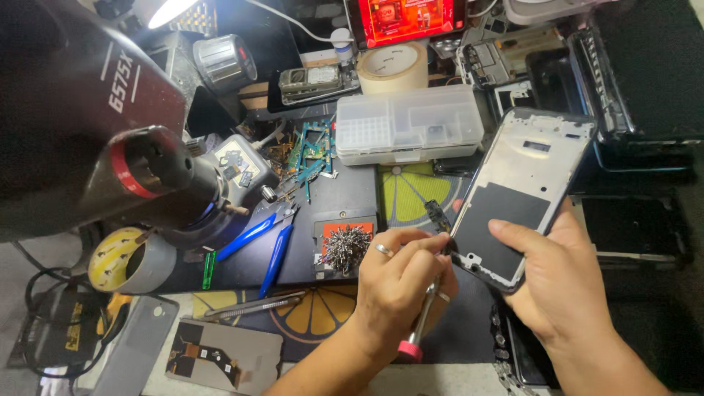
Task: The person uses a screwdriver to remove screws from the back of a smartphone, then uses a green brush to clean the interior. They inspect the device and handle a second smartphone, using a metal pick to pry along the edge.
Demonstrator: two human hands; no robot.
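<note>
Right hand (pixel 561 282) grips the stripped phone frame (pixel 522 192), left hand (pixel 400 282) pinching a screwdriver (pixel 422 323) at its lower edge, disassembly seemingly well along

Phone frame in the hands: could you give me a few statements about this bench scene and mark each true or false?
1. The right hand holds the phone frame tilted up off the bench. True.
2. The left hand is empty. False: it grips a screwdriver with a red end, its tip at the frame's lower edge.
3. A clear plastic parts box lies beyond the hands. True.
4. The roll of tape lies on the phone frame. False: it lies behind the parts box.
5. Blue-handled pliers lie left of the hands. True.
</note>
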